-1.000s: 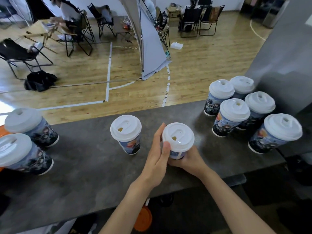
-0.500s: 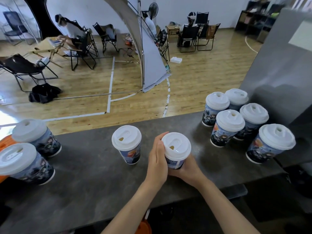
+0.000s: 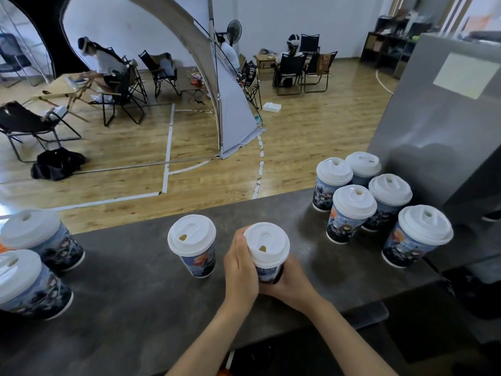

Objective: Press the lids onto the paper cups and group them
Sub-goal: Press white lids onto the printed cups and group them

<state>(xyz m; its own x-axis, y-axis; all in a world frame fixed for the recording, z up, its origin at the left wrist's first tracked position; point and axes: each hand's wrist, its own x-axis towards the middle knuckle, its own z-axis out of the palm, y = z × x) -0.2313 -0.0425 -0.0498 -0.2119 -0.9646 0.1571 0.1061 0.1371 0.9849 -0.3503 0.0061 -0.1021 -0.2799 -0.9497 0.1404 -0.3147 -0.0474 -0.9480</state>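
Two cups (image 3: 40, 240) are standing at the desk's (image 3: 122, 299) left end, a lone cup (image 3: 193, 244) just left of your hands. You are gripping the held cup (image 3: 267, 248), upright, with both: left hand (image 3: 240, 270) wrapping its side, right hand (image 3: 291, 282) curling round its base. The group (image 3: 352, 210) is sitting to the right, nearer your right hand. Cup print is too blurred to read.

Left grip (image 3: 240, 270) and right grip (image 3: 291, 280) wrap the held cup (image 3: 267, 246), lid on, near counter (image 3: 135, 308) front edge. Lone lidded cup (image 3: 193, 245) just left of it. 5-cup group (image 3: 353, 204) right, 2 cups (image 3: 29, 229) far left.
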